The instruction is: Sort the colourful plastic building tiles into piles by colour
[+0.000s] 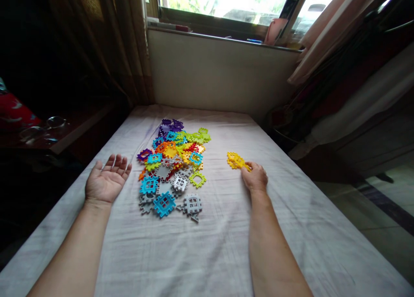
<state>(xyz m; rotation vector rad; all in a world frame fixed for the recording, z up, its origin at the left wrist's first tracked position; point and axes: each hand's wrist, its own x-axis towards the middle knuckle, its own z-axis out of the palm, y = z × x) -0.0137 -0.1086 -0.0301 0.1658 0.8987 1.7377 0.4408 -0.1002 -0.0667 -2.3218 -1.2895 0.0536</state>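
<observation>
Palm up, my left hand [106, 180] rests on the cloth with its fingers spread and nothing in it. To its right lies a loose pile of plastic interlocking building tiles, with purple tiles [170, 128] at the far end, orange and yellow ones in the middle, and grey tiles [193, 204] and a blue tile [164, 204] at the near end. My right hand [255, 177], right of the pile, pinches yellow interlocking tiles [236, 160]. How many yellow tiles it holds I cannot tell.
A pale sheet [220, 254] covers the table, which reaches to the wall below a window. A dark side table with a glass object [56, 122] stands at left. Curtains [123, 42] hang at left, and cloths [336, 20] at right. A pink cup [274, 31] stands on the sill.
</observation>
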